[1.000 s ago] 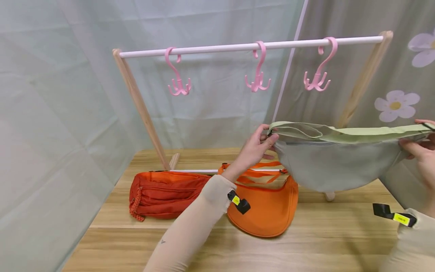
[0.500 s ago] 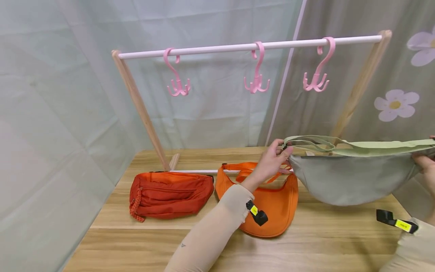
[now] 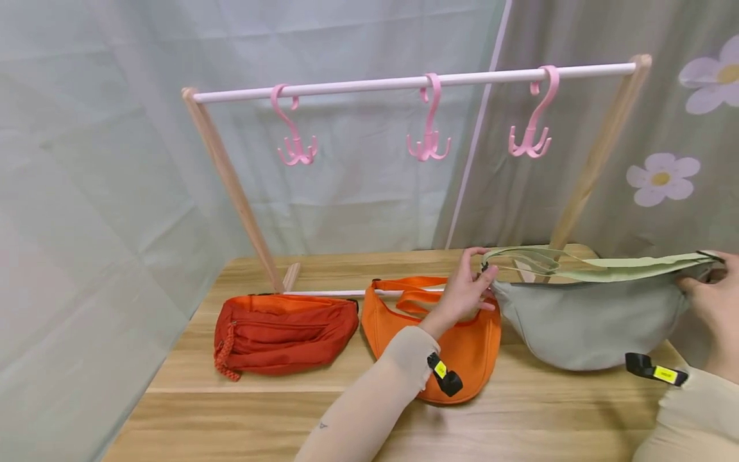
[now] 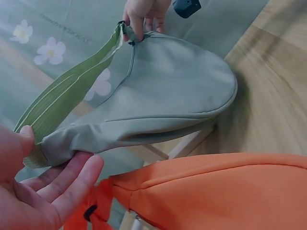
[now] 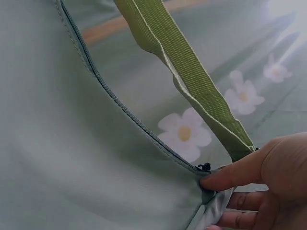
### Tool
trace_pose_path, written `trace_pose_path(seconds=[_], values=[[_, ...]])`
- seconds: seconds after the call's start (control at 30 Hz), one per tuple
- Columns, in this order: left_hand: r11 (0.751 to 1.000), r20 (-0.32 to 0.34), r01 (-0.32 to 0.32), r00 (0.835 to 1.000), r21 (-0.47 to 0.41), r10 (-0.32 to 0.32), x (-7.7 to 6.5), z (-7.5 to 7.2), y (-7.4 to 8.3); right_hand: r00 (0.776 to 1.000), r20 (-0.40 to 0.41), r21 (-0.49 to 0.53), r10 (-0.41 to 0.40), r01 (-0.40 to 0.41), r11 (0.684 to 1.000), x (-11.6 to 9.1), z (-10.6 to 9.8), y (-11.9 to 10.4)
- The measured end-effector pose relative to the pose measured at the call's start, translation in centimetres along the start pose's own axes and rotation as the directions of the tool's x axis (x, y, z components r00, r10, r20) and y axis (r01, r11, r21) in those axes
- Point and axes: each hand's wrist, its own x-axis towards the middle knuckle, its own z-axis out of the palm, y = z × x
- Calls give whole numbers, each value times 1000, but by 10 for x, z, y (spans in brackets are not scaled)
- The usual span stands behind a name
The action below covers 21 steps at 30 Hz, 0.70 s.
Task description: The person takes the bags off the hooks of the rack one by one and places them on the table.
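A grey-green crescent-shaped sling bag (image 3: 594, 324) with a light green webbing strap (image 3: 629, 268) stretches between both hands at the right of the head view. My left hand (image 3: 464, 289) pinches its left end where the strap joins, thumb on one side and fingers beneath. At the other end, my right hand (image 3: 716, 301) grips the corner, its thumb close to the zipper pull (image 5: 205, 167) in the right wrist view. An orange crescent bag (image 3: 462, 353) lies on the table, partly covered by the left forearm. Left of it lies a red waist bag (image 3: 285, 333) with a braided cord.
Behind the bags stands a rack with wooden legs and a white top bar (image 3: 358, 85). Three pink hooks hang from it: left (image 3: 297, 151), middle (image 3: 428, 144) and right (image 3: 530, 141). Pale curtains (image 3: 346, 192) enclose the wooden table (image 3: 231, 417).
The grey-green bag has come down toward the table, with both hands still holding its ends. My left hand has moved right and down.
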Motion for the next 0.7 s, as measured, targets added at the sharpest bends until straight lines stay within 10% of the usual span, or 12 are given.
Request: trace_pose_path(seconds=[0.4,0.7], values=[[999,-27,9,1000,53,-8,-1,12,-6,998,52,137,21,-28,990,7,10,16],[999,-9,45,999,-20,-45,-5,12,-3,999,-36,-119,24,-28,992,6,23,15]])
